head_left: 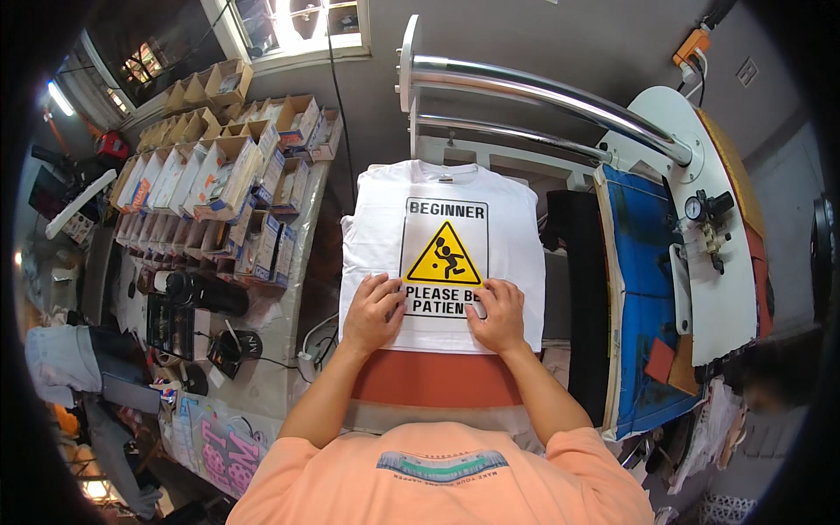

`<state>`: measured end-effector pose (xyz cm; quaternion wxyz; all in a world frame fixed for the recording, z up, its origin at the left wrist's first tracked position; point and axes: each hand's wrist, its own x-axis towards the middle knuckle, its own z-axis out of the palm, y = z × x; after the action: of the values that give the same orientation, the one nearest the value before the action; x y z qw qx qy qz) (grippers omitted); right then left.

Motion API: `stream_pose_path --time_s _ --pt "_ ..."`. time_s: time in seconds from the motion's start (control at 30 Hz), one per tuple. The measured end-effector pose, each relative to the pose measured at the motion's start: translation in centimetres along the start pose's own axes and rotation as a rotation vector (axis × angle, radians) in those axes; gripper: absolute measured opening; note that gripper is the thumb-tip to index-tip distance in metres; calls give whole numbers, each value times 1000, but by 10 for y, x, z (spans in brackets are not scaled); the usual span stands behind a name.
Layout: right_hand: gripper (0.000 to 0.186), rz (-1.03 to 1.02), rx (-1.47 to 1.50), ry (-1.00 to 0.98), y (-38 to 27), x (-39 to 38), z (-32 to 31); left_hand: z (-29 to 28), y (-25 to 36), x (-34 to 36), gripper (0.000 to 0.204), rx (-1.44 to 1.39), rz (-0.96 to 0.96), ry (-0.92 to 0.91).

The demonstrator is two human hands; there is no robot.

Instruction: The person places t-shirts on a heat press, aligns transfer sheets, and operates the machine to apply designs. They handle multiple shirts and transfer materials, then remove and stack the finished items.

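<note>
Nearest me, my left hand (373, 308) and right hand (499, 313) lie flat, fingers spread, gripping nothing, pressing the lower corners of a printed sheet (444, 256). It sits centred on a white T-shirt (516, 245) covering the orange pad (435, 378), whose near edge stays bare. Left, a worktop (278, 337) crowded with cardboard boxes (229, 171); right, a blue panel (643, 289). Beyond, chrome bars (542, 94).
</note>
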<state>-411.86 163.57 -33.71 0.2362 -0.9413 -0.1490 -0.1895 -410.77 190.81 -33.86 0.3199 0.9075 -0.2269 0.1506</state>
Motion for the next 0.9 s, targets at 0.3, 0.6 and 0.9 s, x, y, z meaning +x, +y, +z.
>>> stream_pose_path --time_s 0.3,0.6,0.9 --pt "27 144 82 168 11 1 -34 5 2 4 23 12 35 -4" --pt "33 511 -789 776 102 -100 -335 4 -1 -2 20 -8 51 18" --pt "69 1042 -807 265 120 -143 -345 2 -5 -6 17 -14 119 52"
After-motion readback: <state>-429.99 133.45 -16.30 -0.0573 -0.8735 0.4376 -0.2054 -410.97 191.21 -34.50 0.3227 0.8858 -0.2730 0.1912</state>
